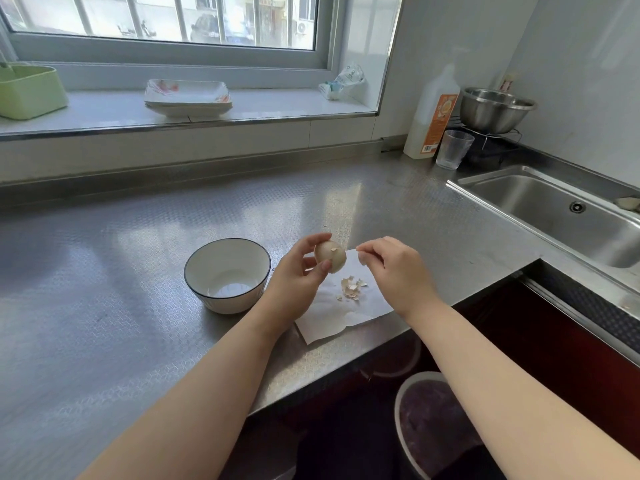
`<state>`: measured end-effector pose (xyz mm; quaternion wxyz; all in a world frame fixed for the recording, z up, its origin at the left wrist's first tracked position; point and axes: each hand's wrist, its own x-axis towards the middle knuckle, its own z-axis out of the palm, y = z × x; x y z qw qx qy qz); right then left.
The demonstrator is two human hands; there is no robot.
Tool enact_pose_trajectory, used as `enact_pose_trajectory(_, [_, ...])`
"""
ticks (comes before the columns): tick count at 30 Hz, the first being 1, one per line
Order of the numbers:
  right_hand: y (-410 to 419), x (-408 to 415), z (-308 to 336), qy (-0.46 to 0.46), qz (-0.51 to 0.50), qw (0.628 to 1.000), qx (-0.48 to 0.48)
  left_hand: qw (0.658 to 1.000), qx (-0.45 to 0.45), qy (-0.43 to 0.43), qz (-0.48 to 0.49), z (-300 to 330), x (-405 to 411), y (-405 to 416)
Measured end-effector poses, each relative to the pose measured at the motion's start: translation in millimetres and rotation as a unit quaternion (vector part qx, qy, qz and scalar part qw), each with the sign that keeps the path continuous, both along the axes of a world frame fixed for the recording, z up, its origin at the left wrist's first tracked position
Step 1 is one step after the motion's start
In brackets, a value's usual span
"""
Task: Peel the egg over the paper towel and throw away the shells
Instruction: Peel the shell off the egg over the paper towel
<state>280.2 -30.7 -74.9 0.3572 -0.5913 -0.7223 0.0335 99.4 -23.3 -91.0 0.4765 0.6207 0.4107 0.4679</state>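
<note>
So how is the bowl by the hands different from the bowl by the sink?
The white bowl has a dark rim, while the metal bowl is shiny steel all over. The white bowl sits straight on the countertop; the metal bowl sits up on a black wire rack. Both are round and upright.

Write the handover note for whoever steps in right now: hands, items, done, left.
Left hand: holds the egg above the paper towel.
Right hand: fingertips pinched beside the egg, apparently on a bit of shell.
Shell pieces lie on the towel; white bowl sits to its left.
Done: peeling started.
Left: finish peeling, then throw away the shells.
</note>
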Motion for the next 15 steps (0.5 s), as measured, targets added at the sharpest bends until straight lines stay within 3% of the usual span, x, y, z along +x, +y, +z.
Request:
enact_pose_trajectory(5, [0.8, 1.4, -3.0, -0.022, 0.026, 0.991, -0.132, 1.000, 0.004, -0.007, 0.021, 0.2, -0.4, 0.4])
enact_pose_trajectory(10, [-2.6, -8.7, 10.2, 0.066, 0.059, 0.996, -0.011, 1.000, -0.005, -0.003, 0.029, -3.0, 0.1, 2.1])
enact_pose_trajectory(15, [-0.1, -18.3, 13.8, 0.066, 0.118, 0.991, -0.027, 1.000, -0.002, 0.027, 0.014, -4.5, 1.8, 1.6])
